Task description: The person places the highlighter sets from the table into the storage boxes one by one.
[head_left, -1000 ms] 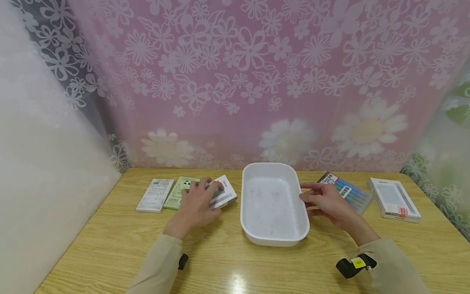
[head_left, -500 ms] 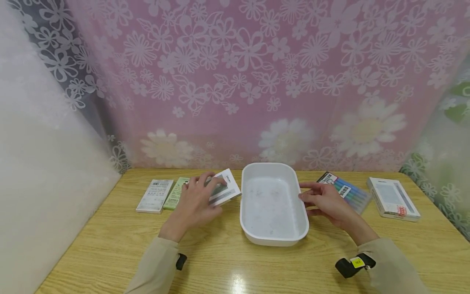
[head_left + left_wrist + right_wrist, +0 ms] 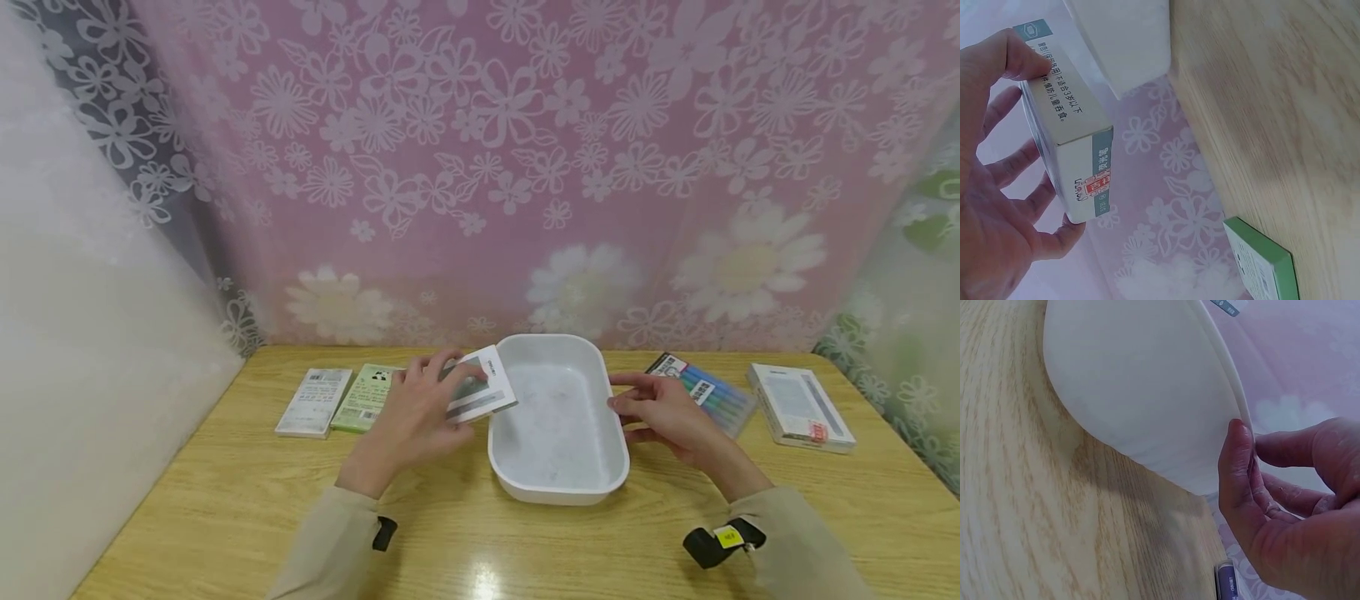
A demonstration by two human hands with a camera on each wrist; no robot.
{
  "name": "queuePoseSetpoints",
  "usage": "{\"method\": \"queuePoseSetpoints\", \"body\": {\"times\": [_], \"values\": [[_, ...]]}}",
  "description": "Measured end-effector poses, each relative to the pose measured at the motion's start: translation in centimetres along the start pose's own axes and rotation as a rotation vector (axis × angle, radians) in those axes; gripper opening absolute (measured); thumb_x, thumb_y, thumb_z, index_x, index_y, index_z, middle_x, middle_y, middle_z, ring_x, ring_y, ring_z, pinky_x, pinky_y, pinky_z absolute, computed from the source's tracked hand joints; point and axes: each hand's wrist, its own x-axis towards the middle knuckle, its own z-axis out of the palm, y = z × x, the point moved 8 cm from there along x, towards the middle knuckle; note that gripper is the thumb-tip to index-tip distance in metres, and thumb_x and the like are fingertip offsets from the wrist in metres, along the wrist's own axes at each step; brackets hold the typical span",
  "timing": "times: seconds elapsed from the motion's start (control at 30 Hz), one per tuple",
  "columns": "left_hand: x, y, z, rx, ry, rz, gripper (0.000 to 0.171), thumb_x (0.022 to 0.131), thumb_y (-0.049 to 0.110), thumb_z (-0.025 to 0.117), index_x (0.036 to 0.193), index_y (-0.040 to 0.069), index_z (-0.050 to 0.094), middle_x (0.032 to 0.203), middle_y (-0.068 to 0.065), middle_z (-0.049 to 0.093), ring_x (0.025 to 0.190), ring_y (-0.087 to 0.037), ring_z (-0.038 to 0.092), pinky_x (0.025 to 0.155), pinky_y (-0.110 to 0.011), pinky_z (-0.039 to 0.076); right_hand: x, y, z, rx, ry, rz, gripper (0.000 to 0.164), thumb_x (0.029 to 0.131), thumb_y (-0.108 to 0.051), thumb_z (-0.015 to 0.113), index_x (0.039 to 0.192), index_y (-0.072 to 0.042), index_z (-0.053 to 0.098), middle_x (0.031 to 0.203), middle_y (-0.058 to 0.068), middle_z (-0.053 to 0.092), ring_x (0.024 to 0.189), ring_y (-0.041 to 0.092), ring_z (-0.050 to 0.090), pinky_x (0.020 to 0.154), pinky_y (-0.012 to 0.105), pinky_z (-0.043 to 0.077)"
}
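Observation:
My left hand [image 3: 420, 408] grips a flat white carton [image 3: 1069, 112] with grey-green bands and printed characters, thumb on one narrow side and fingers round the other. In the head view the carton is tilted, and its right corner overlaps the left rim of a white plastic bin [image 3: 558, 492]. In the left wrist view it is up off the wooden table [image 3: 1260, 94]. On the opposite side, my right hand [image 3: 671, 417] pinches the bin's right rim between thumb and fingers; the right wrist view shows the bin's outer wall [image 3: 1141, 381] beside them. Nothing lies in the bin.
Left of the bin lie a green box [image 3: 360, 400], partly behind my left hand, and a white box [image 3: 315, 402]. A clear case of coloured pens [image 3: 712, 400] sits behind my right hand. Farther right is a white, plastic-wrapped box [image 3: 802, 407]. A flowered curtain [image 3: 480, 167] hangs behind the table.
My left hand has lifted the white carton off the table and carried it right, to the bin's left rim. More of the green box shows now. My right hand keeps its hold on the rim.

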Motion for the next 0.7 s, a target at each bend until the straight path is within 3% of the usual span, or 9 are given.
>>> {"method": "queuePoseSetpoints", "body": {"times": [0.33,0.7], "values": [[0.5,2.2,0.3,-0.033,-0.015,0.068,0.053,0.077,0.027,0.073,0.127,0.035,0.057,0.148,-0.005,0.052,0.119,-0.036,0.055,0.086,-0.048,0.043,0.0,0.3,0.2,0.097,-0.052,0.036,0.066,0.102,-0.025,0.063,0.156,0.000,0.035,0.105,-0.002,0.074,0.093,0.015,0.074,0.079,0.032,0.062],[2.1,5.4,1.2,-0.066,-0.130,0.138,0.057,0.075,0.022,0.069,0.129,0.034,0.056,0.145,-0.002,0.051,0.122,-0.033,0.053,0.088,-0.046,0.042,0.5,0.6,0.1,0.200,-0.090,0.076,0.066,0.101,-0.023,0.063,0.155,0.001,0.033,0.103,-0.005,0.074,0.092,0.013,0.074,0.079,0.031,0.062]]}}
